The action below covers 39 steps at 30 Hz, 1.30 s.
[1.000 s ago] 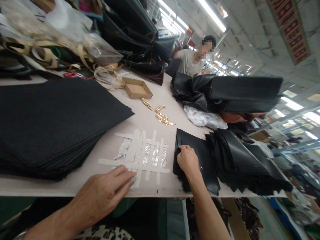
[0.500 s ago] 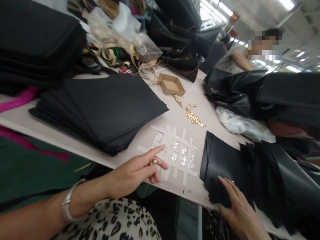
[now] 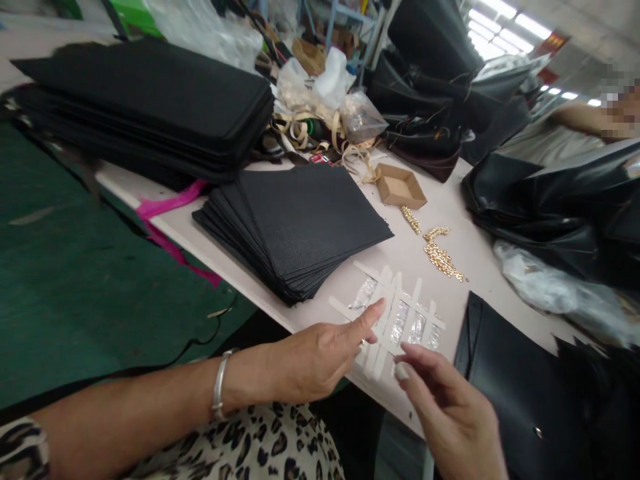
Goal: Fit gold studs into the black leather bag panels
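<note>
My left hand is over the front edge of the table, beside strips of whitish tape. One finger is stretched out; the others are partly hidden, and nothing shows in that hand. Close by on the right, my right hand has its thumb and index fingertips drawn together in a pinch. Whatever lies between them is too small to make out. Shiny clear patches show between the tape strips. A black leather-like panel with a small metal fitting lies right of my right hand.
A fanned stack of black sheets lies left of the tape, with a thicker black stack behind. Gold-coloured metal pieces lie before a small cardboard box. Plastic wrapping and black bags crowd the right; a person stands beyond.
My right hand has left the black panel and come in beside my left hand, its fingertips closing together. My left hand has turned. The view has swung to the left.
</note>
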Available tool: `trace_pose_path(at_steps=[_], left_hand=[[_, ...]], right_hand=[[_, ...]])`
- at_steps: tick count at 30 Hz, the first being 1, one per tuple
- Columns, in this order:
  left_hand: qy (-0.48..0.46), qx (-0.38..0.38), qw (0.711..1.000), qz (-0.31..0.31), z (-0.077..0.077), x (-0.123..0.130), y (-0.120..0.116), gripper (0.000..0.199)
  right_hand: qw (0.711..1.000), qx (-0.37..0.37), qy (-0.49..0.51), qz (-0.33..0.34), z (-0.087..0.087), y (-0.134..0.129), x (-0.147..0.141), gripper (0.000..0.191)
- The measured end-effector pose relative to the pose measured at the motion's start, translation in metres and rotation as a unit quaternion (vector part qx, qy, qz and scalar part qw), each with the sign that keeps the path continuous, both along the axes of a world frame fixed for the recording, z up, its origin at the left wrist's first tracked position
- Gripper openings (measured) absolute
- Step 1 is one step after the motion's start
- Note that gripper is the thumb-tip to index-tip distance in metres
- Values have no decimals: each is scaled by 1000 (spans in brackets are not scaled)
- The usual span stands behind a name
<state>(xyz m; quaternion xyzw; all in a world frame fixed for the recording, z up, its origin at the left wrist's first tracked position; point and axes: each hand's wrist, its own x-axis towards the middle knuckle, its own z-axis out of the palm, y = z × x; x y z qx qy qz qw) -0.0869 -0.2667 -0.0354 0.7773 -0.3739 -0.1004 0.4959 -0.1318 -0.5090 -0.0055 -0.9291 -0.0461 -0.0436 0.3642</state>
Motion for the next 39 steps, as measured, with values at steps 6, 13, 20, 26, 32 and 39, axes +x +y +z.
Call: trace_pose_path(at_steps=[6, 13, 20, 26, 32, 39], left_hand=[[-88, -1, 995, 47, -6, -4, 8, 79], [-90, 2, 994, 65, -17, -5, 16, 89], [-99, 17, 992, 73, -22, -8, 20, 90], [-84, 14, 994, 71, -21, -9, 25, 89], [-91, -14, 993, 72, -19, -9, 30, 90], [-116, -37, 988, 93, -18, -5, 39, 83]], right_hand=[[995, 87, -17, 40, -6, 84, 17, 27], [996, 84, 13, 38, -13, 91, 18, 30], [996, 65, 7, 52, -15, 97, 20, 26], [998, 21, -43, 50, -16, 104, 24, 24], [995, 13, -77, 64, -13, 114, 26, 22], [990, -19, -124, 61, -10, 131, 31, 20]])
